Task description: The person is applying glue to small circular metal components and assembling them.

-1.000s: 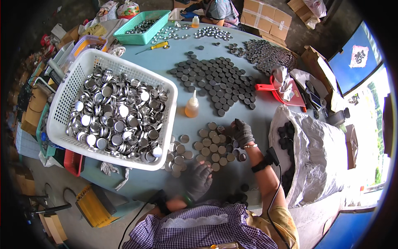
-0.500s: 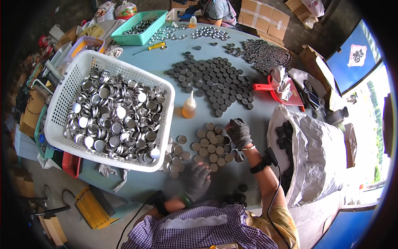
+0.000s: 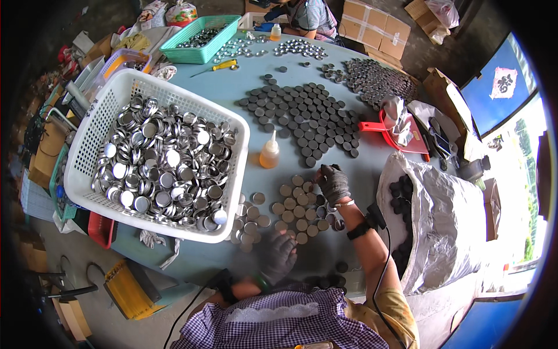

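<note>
We see both hands over the near middle of a smooth blue-grey table (image 3: pixel 215 96), each in a grey glove. The right hand (image 3: pixel 333 185) reaches farther forward, its forearm slanting far and left from the near right; its fingers are bent, with thumb and forefinger close together at the far right edge of a group of round metal lids (image 3: pixel 301 211). We cannot tell whether it pinches a piece. The left hand (image 3: pixel 278 257) lies nearer, half curled, its fingertips just beside the near left edge of the group; we cannot tell whether it holds anything.

The lids are flat, dull discs, set close in a loose single layer. To their left we note a white basket (image 3: pixel 244 168) of perforated plastic, heaped with shiny shallow caps (image 3: pixel 165 163). Beyond the group stand a squeeze bottle (image 3: pixel 269 153) of amber liquid, with a pointed nozzle, and a broad patch of dark, matt discs (image 3: pixel 308 119). At right, a crinkled silvery-white sack (image 3: pixel 447 227) gapes over black round pieces (image 3: pixel 401 198).
</note>
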